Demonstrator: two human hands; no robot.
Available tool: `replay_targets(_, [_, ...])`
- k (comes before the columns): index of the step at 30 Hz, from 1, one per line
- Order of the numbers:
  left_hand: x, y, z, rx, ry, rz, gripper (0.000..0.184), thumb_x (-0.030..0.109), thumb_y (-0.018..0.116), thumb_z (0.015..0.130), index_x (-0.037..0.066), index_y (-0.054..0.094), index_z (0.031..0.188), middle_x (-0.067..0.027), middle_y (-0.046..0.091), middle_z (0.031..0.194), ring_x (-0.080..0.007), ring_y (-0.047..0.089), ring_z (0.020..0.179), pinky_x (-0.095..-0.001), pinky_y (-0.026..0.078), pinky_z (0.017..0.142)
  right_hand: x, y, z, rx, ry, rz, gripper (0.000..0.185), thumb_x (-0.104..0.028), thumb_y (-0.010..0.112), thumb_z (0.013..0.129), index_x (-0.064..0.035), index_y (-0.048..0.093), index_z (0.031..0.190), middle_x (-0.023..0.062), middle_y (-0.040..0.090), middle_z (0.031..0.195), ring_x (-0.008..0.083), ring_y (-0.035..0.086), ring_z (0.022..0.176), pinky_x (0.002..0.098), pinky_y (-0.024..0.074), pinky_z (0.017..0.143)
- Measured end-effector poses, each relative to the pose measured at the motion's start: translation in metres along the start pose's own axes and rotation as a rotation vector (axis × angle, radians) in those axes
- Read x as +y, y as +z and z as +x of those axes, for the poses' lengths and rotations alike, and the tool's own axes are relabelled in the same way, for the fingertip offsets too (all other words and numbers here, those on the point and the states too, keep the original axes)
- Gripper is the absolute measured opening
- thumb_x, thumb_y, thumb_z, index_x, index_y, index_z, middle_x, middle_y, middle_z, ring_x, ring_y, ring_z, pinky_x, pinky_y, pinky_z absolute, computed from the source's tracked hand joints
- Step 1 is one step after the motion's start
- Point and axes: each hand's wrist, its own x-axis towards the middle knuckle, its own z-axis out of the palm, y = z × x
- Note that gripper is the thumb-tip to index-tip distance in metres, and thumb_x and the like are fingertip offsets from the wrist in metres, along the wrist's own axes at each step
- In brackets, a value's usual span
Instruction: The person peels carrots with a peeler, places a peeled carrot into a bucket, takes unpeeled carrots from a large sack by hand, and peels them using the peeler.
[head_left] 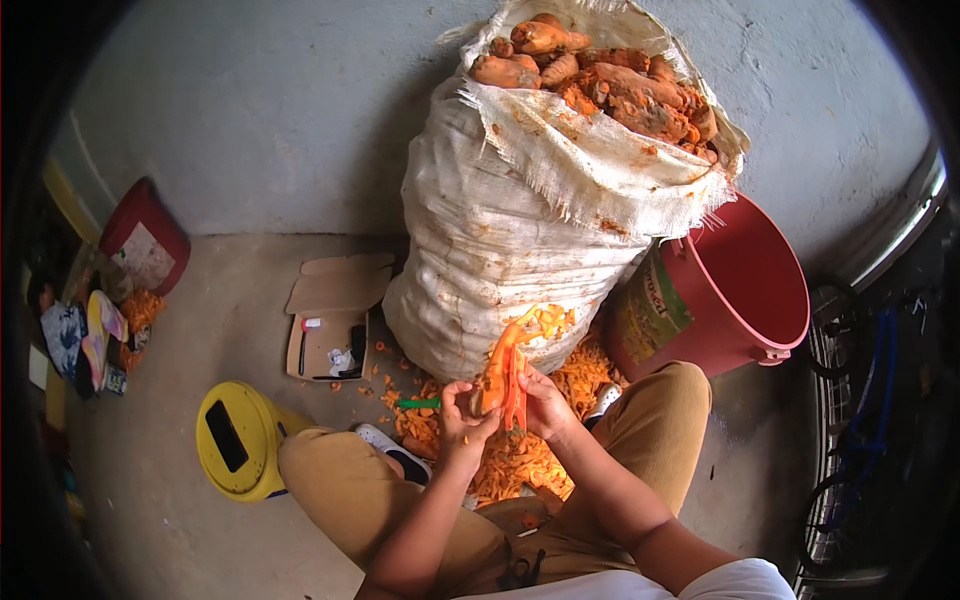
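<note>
Before sack (500, 230), orange root (493, 380) pointing lengthwise sackward, left grip (470, 412) closed round it, right grip (543, 403) on red tool (516, 385)

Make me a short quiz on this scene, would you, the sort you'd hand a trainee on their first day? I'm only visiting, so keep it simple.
1. True or false: the person's left hand holds a long orange root.
2. Fill in the missing word: as the camera sees it, the open cardboard box is on the floor to the ____ of the bulging white sack.
3. Multiple choice: what colour is the large bucket on the other side of the sack?
A) green
B) yellow
C) red

Key: 1 true; 2 left; 3 C
</note>
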Motion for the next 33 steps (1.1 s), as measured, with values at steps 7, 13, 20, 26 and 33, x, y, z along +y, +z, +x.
replay_targets(7, [0.012, 0.013, -0.002, -0.158, 0.214, 0.480, 0.066, -0.010, 0.059, 0.057, 0.007, 0.026, 0.111, -0.0111, 0.033, 0.109, -0.0181, 0.038, 0.104, -0.0288, 0.034, 0.089, -0.001, -0.001, -0.003, -0.087, -0.017, 0.155, 0.041, -0.016, 0.055, 0.079, -0.0040, 0.041, 0.115, 0.0101, 0.051, 0.109, 0.0221, 0.051, 0.099, 0.0354, 0.0402, 0.087])
replay_targets(13, [0.026, 0.014, -0.002, -0.175, 0.381, 0.936, 0.061, -0.005, 0.065, 0.059, 0.004, 0.034, 0.111, -0.0081, 0.037, 0.106, -0.0168, 0.038, 0.103, -0.0287, 0.035, 0.089, -0.002, 0.000, -0.005, -0.091, -0.020, 0.174, 0.042, -0.016, 0.055, 0.079, -0.0041, 0.041, 0.117, 0.0095, 0.052, 0.107, 0.0211, 0.051, 0.099, 0.0348, 0.0407, 0.087])
replay_targets(20, [0.007, -0.007, 0.002, -0.112, -0.160, 0.327, 0.071, -0.002, 0.068, 0.061, 0.001, 0.031, 0.122, -0.0076, 0.045, 0.113, -0.0153, 0.047, 0.101, -0.0265, 0.038, 0.086, 0.000, 0.001, -0.002, -0.021, 0.008, -0.009, 0.039, -0.018, 0.056, 0.079, -0.0045, 0.043, 0.113, 0.0082, 0.053, 0.103, 0.0196, 0.053, 0.093, 0.0333, 0.0425, 0.083])
replay_targets(26, [0.005, -0.021, 0.003, -0.058, -0.483, 0.114, 0.051, -0.001, 0.058, 0.072, 0.001, 0.036, 0.117, -0.0107, 0.051, 0.106, -0.0192, 0.054, 0.093, -0.0307, 0.047, 0.079, 0.000, 0.011, -0.003, 0.062, -0.001, -0.169, 0.030, -0.010, 0.051, 0.081, -0.0009, 0.043, 0.109, 0.0102, 0.054, 0.098, 0.0192, 0.054, 0.090, 0.0327, 0.0423, 0.082])
replay_targets(33, [0.012, -0.024, 0.003, -0.127, -0.687, -0.255, 0.045, 0.014, 0.054, 0.077, -0.003, 0.039, 0.116, -0.0176, 0.052, 0.105, -0.0244, 0.057, 0.087, -0.0342, 0.050, 0.074, -0.068, 0.004, 0.001, 0.504, -0.347, -0.390, 0.021, -0.007, 0.055, 0.078, -0.0023, 0.047, 0.097, 0.0052, 0.057, 0.084, 0.0113, 0.054, 0.070, 0.0247, 0.0427, 0.059])
